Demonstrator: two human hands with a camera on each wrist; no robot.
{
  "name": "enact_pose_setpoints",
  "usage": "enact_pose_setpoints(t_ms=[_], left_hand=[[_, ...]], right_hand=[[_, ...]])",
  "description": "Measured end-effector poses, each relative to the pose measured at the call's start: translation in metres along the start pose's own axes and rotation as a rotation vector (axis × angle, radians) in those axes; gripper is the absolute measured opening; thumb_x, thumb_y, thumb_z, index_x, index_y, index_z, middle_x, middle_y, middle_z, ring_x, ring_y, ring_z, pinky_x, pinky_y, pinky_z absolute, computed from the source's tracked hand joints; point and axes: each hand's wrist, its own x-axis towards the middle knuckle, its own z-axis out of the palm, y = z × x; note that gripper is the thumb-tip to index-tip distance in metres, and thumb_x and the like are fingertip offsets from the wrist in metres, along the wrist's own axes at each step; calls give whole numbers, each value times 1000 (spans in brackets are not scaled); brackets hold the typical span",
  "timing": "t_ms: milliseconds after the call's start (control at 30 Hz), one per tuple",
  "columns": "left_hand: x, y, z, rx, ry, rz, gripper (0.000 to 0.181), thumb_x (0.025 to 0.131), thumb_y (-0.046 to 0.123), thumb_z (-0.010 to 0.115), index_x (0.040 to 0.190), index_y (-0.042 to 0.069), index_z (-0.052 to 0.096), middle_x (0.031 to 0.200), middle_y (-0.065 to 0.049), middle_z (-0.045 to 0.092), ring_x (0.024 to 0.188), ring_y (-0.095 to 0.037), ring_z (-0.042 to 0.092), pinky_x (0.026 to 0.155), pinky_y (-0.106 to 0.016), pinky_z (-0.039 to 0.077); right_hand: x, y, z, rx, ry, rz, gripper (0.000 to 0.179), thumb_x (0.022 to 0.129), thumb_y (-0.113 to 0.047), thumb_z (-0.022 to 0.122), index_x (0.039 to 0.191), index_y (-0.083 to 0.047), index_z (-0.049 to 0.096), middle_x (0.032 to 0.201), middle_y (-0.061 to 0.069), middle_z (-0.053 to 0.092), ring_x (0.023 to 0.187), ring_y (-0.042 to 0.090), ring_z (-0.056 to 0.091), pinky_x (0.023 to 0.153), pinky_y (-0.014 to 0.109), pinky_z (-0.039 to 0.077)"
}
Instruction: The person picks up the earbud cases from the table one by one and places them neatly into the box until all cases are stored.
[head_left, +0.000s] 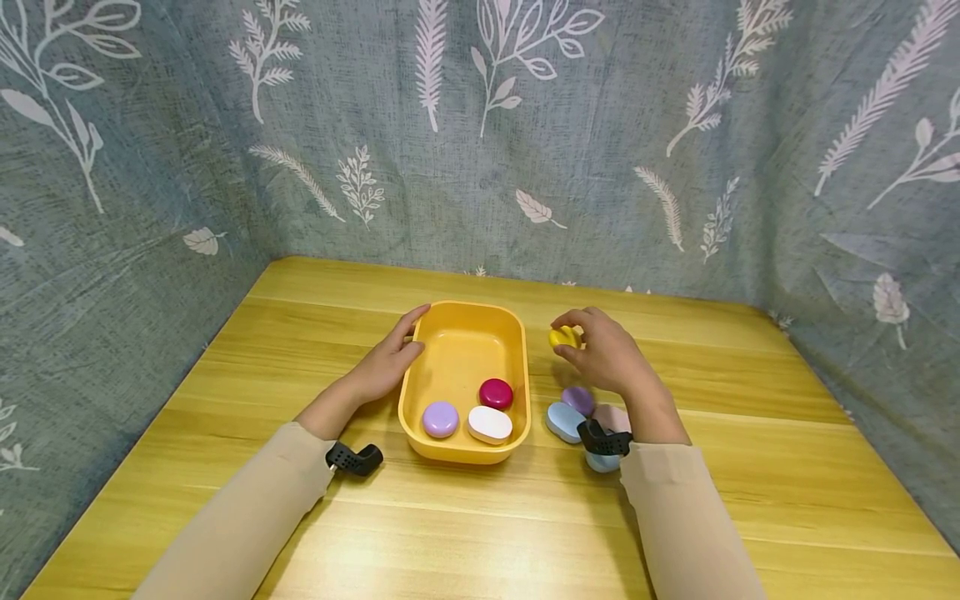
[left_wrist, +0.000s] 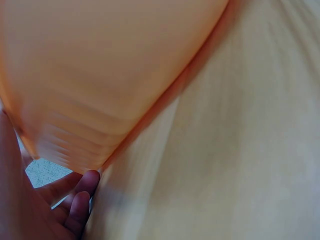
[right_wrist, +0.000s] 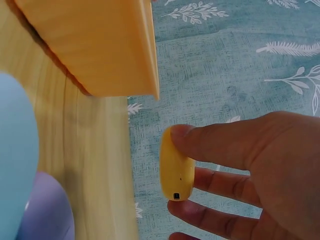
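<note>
My right hand [head_left: 611, 354] pinches a small yellow rounded case [head_left: 564, 337] between thumb and fingers, above the table to the right of the orange plastic box [head_left: 465, 457]. A small dark socket shows in the side of the yellow case [right_wrist: 177, 170] in the right wrist view. At the box's left wall, my left hand [head_left: 384, 367] grips the rim, thumb over the edge and fingers along the outside. Inside the box lie a lilac round case [head_left: 440, 419], a white oval case [head_left: 490, 425] and a dark red round case [head_left: 496, 393].
Under my right forearm on the wooden table [head_left: 465, 533] lie a blue case [head_left: 565, 422], a purple case [head_left: 578, 400], a pink case [head_left: 611, 417] and another light blue case [head_left: 602, 462], partly hidden. A grey-blue leaf-patterned cloth [head_left: 465, 200] hangs behind and at both sides.
</note>
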Motion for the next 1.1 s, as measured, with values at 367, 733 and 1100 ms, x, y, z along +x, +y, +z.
enact_pose_setpoints(t_ms=[367, 733, 1100], left_hand=[[0, 3, 1, -1, 2, 2, 55, 105, 28, 35, 154, 39, 12, 162, 4, 12, 141, -30, 34, 113, -51, 33], [0, 2, 0, 12, 6, 9, 55, 105, 28, 34, 154, 38, 12, 162, 5, 10, 145, -29, 28, 116, -51, 28], [-1, 1, 2, 35, 17, 19, 54, 106, 27, 35, 154, 39, 12, 163, 5, 11, 146, -28, 25, 118, -50, 24]], right_hand=[[-3, -13, -3, -1, 30, -56, 34, 92, -25, 67, 124, -17, 61, 127, 5, 56, 101, 28, 59, 89, 46, 48], [-4, -25, -3, 0, 44, -123, 34, 92, -25, 67, 124, -17, 61, 123, 4, 57, 96, 27, 59, 85, 42, 49], [-8, -40, 2, -8, 79, -180, 36, 91, -27, 68, 125, -18, 61, 126, -1, 57, 96, 21, 56, 86, 39, 48]])
